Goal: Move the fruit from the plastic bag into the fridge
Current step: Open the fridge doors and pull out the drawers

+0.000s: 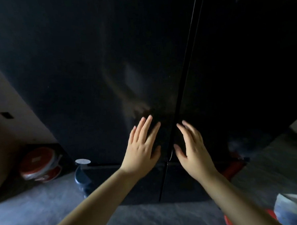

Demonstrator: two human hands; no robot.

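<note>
Both hands are held flat at the closed doors of the fridge [107,63].

The dark fridge is seen filling the view from 9 o'clock through 12 to 3 o'clock, its two doors divided by a seam [185,76] running from 12 towards 6 o'clock. The left hand [142,147] is raised just left of the seam, fingers straight and slightly spread; the right hand [191,148] is raised just right of it, fingers straight and close together. Nothing is held by either hand, and contact with the doors cannot be confirmed. A pale, crumpled plastic bag [294,209] is located at 4 o'clock, at the frame edge; its contents cannot be made out. A round orange container [38,162] is located at 8 o'clock, and a blue object with a white top [82,174] at 7 o'clock, on the grey floor [46,212].
</note>
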